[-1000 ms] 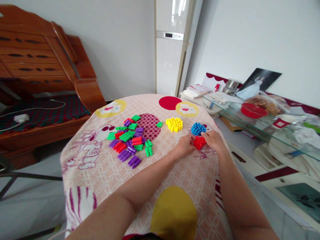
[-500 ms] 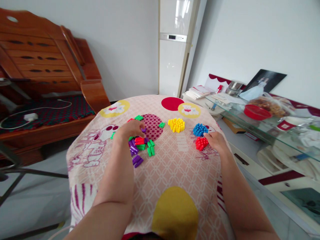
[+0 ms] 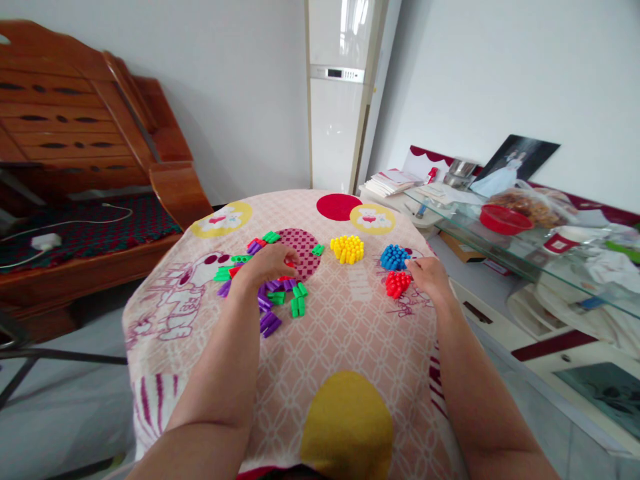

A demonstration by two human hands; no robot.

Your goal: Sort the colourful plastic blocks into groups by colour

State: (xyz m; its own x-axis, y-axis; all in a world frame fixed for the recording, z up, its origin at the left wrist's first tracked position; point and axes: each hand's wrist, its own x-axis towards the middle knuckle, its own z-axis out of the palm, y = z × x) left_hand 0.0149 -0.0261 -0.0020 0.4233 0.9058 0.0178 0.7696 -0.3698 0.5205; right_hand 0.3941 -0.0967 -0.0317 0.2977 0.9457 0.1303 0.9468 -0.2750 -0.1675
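My left hand [image 3: 267, 263] rests palm down on a mixed heap of green, purple and red plastic pegs [image 3: 273, 297], its fingers curled round red pegs at the heap's far side. My right hand [image 3: 426, 275] lies beside a small cluster of red pegs [image 3: 397, 284], fingers bent and touching its right edge. A blue cluster [image 3: 394, 257] stands just behind the red one, and a yellow cluster [image 3: 348, 248] to its left. One green peg [image 3: 317, 250] lies alone near the yellow cluster. All sit on a table covered by a pink cartoon-print cloth [image 3: 350, 333].
A wooden bench [image 3: 90, 173] with a white charger stands to the left. To the right, a glass-topped shelf [image 3: 525, 247] carries a red bowl [image 3: 501, 219], papers, a metal pot and a leaning photo. A tall white air conditioner [image 3: 340, 93] stands at the back wall.
My left hand left the red cluster, crossed to the mixed heap and now closes on red pegs there. My right hand stayed by the red cluster.
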